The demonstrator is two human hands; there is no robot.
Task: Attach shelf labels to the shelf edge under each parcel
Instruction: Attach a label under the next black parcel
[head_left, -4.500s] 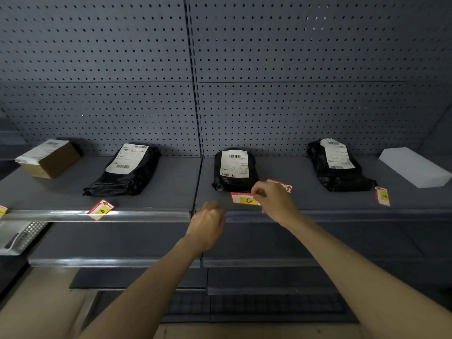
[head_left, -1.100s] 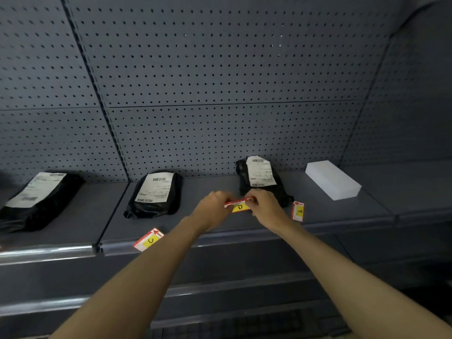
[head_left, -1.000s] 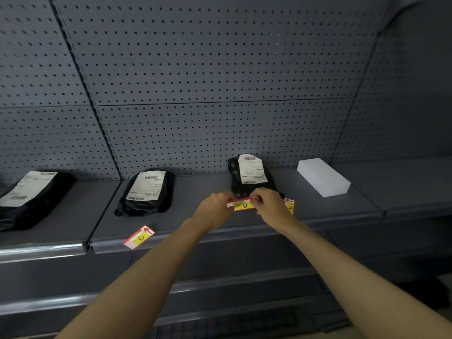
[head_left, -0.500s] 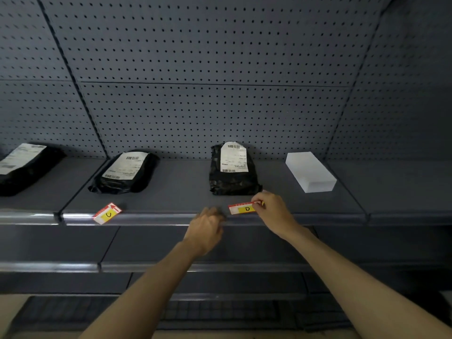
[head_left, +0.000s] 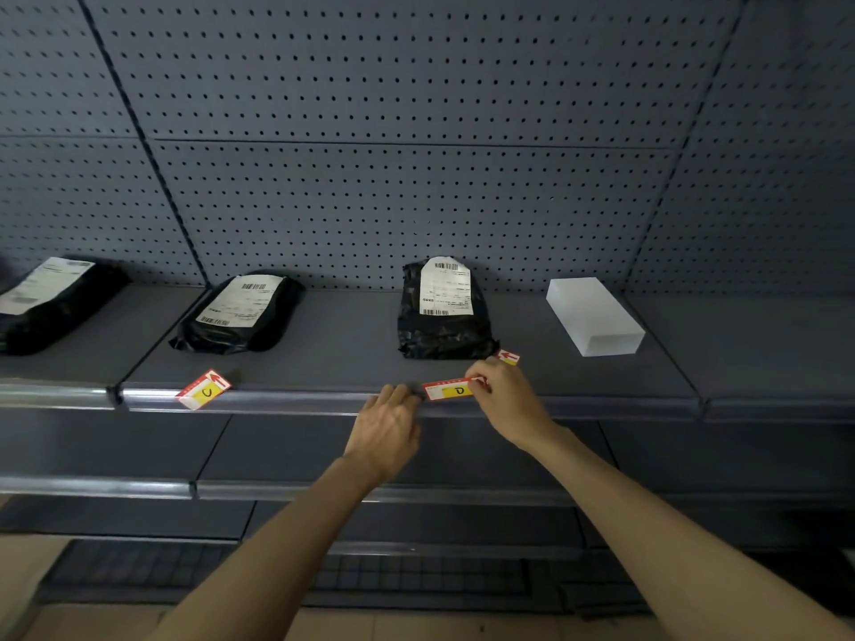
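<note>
Three black bagged parcels lie on the grey shelf: one at far left (head_left: 46,298), one left of centre (head_left: 240,312), one in the middle (head_left: 442,316). A white box (head_left: 594,316) sits to the right. My right hand (head_left: 504,400) pinches a red, white and yellow shelf label marked D (head_left: 451,390) at the shelf's front edge (head_left: 300,401), below the middle parcel. My left hand (head_left: 388,423) rests with its fingertips on the edge, just left of that label. A label marked C (head_left: 203,390) hangs tilted on the edge. Another label (head_left: 508,357) peeks out behind my right hand.
A grey pegboard wall (head_left: 416,178) backs the shelf. Below run lower shelves (head_left: 277,490) and a dark floor grille (head_left: 416,571). The shelf continues to the right past the white box.
My right hand has brought the D label from in front of the middle parcel down to the shelf edge. My left hand let go of it and dropped to the edge.
</note>
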